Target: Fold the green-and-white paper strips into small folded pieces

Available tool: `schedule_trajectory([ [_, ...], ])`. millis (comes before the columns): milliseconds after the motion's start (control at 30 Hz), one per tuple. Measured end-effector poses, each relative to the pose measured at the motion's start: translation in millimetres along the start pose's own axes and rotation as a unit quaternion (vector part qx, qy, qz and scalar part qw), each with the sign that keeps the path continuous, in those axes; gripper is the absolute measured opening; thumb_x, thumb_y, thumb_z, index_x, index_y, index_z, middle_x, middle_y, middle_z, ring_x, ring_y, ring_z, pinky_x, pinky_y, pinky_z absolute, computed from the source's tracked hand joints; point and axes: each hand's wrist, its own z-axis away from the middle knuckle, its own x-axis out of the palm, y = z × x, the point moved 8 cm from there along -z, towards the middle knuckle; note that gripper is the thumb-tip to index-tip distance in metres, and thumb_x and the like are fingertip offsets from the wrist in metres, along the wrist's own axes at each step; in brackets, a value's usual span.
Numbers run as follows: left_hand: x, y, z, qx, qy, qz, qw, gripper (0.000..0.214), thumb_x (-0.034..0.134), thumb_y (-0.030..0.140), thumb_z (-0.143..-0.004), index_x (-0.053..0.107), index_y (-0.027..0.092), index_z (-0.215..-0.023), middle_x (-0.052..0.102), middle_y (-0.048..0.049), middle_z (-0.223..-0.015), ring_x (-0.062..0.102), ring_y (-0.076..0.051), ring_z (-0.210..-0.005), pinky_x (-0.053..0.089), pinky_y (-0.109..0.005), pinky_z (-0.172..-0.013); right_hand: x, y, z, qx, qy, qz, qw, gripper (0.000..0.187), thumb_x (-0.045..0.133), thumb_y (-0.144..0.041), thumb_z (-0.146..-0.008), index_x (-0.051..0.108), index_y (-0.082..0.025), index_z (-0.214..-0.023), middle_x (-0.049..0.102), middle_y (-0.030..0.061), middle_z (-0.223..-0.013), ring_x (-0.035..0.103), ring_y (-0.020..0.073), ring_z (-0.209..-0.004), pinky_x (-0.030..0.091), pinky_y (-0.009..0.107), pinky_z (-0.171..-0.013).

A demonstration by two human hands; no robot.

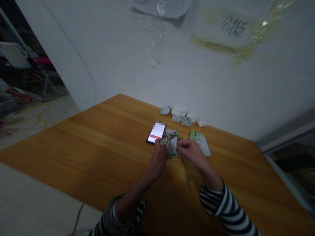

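Note:
Between my two hands is a piece of crumpled green-and-white printed wrapper (pixel 173 145), held above the wooden table. My left hand (pixel 159 155) pinches its left side. The fingers of my right hand (pixel 193 150) are closed on its right edge. More crumpled printed scraps (pixel 171 132) lie just beyond and under it, partly hidden by the hands. A phone (pixel 156 132) with a lit screen and a red bar lies just past my left hand. Beside my right hand lies a flat green-and-white packet (pixel 203 146).
Crumpled wrappers and white tissue-like wads (pixel 179 111) lie along the table's (pixel 86 144) back edge, against the white wall (pixel 118 59). Taped papers (pixel 226 29) hang on the wall. At far left stands a chair (pixel 14 55); a cable (pixel 78 218) runs on the floor.

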Motion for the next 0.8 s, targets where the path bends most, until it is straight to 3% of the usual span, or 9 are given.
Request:
schedule_trajectory([
  [133, 1.3, -2.3, 2.1, 0.000, -0.011, -0.013, 1.000, 0.048, 0.037, 0.061, -0.089, 0.045, 0.020, -0.112, 0.062, -0.0085, -0.102, 0.058, -0.019, -0.088, 0.047, -0.029, -0.078, 2.5, -4.8, -1.0, -0.023, -0.004, 0.008, 1.000, 0.014, 0.060, -0.023, -0.067, 0.058, -0.016, -0.055, 0.051, -0.0047, -0.050, 0.041, 0.0078, -0.045, 0.030, 0.018, -0.043],
  [400, 6.3, 2.3, 6.6, 0.013, -0.050, -0.038, 0.998, 0.045, 0.045, 0.052, -0.090, 0.044, 0.018, -0.120, 0.056, -0.0144, -0.122, 0.055, -0.024, -0.111, 0.040, -0.035, -0.097, 20.6, 0.9, -5.4, -0.028, -0.047, 0.034, 0.998, 0.010, 0.061, -0.017, -0.065, 0.061, -0.015, -0.056, 0.058, -0.0030, -0.050, 0.050, 0.0089, -0.045, 0.035, 0.017, -0.042],
  [500, 4.9, 2.3, 4.5, 0.024, -0.052, -0.064, 0.996, 0.042, 0.049, 0.052, -0.088, 0.050, 0.017, -0.111, 0.058, -0.0136, -0.114, 0.057, -0.023, -0.103, 0.043, -0.036, -0.092, 31.2, 7.5, -8.1, -0.003, -0.057, 0.000, 0.998, 0.011, 0.062, -0.018, -0.065, 0.059, -0.016, -0.056, 0.059, -0.0032, -0.050, 0.050, 0.0087, -0.042, 0.036, 0.017, -0.040],
  [600, 3.3, -2.9, 1.8, -0.010, -0.036, -0.062, 0.997, 0.038, 0.053, 0.052, -0.086, 0.051, 0.019, -0.105, 0.062, -0.0087, -0.100, 0.059, -0.020, -0.090, 0.048, -0.031, -0.079, 35.5, 6.4, -8.2, 0.009, -0.084, -0.037, 0.996, 0.014, 0.063, -0.021, -0.068, 0.059, -0.015, -0.056, 0.059, -0.0030, -0.048, 0.052, 0.0089, -0.042, 0.037, 0.018, -0.042],
  [667, 2.2, -5.9, 0.4, -0.041, -0.018, -0.037, 0.998, 0.038, 0.057, 0.051, -0.083, 0.051, 0.020, -0.106, 0.063, -0.0037, -0.088, 0.060, -0.017, -0.076, 0.049, -0.027, -0.068, 30.7, 1.0, -6.4, 0.005, -0.133, -0.039, 0.990, 0.014, 0.064, -0.023, -0.071, 0.063, -0.013, -0.062, 0.063, -0.0008, -0.053, 0.057, 0.0100, -0.047, 0.041, 0.019, -0.047],
  [733, -4.0, -7.4, -1.4, -0.065, 0.023, -0.022, 0.997, 0.038, 0.061, 0.050, -0.080, 0.053, 0.021, -0.103, 0.061, 0.0007, -0.078, 0.057, -0.013, -0.064, 0.046, -0.023, -0.059, 15.9, -3.6, -4.6, -0.006, -0.183, -0.021, 0.983, 0.018, 0.065, -0.029, -0.075, 0.070, -0.012, -0.082, 0.072, 0.0044, -0.073, 0.062, 0.0117, -0.058, 0.045, 0.020, -0.053],
  [800, -13.8, -7.8, -3.5, -0.080, 0.074, -0.016, 0.994, 0.036, 0.063, 0.050, -0.078, 0.057, 0.020, -0.097, 0.059, 0.0026, -0.072, 0.055, -0.011, -0.061, 0.044, -0.020, -0.056, -21.8, -0.9, -10.2, -0.010, -0.112, 0.032, 0.993, 0.029, 0.062, -0.034, -0.079, 0.070, -0.013, -0.097, 0.074, 0.0070, -0.085, 0.061, 0.0111, -0.055, 0.043, 0.020, -0.050],
])
